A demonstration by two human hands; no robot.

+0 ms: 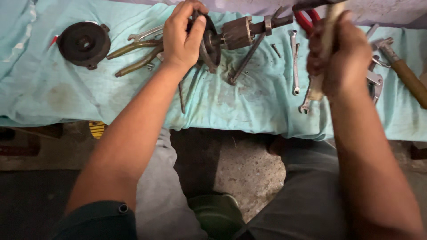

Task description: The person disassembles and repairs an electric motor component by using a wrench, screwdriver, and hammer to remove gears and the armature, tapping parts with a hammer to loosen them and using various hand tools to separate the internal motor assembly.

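My left hand (183, 34) grips a dark round disc part (210, 40) joined to a rusty cylinder on a shaft (240, 32), lying on a stained turquoise cloth (66, 98). My right hand (342, 55) is closed around the pale wooden handle of a hammer (330, 26), raised and blurred, to the right of the shaft's end. The hammer's dark head sits at the top edge.
A black round cover (84, 43) lies at the left. Brass-coloured pliers (133, 55), several spanners (294, 62), red-handled pliers (307, 18) and a second hammer (404, 73) lie about the cloth. Below, my knees and a green stool (215, 213) over concrete floor.
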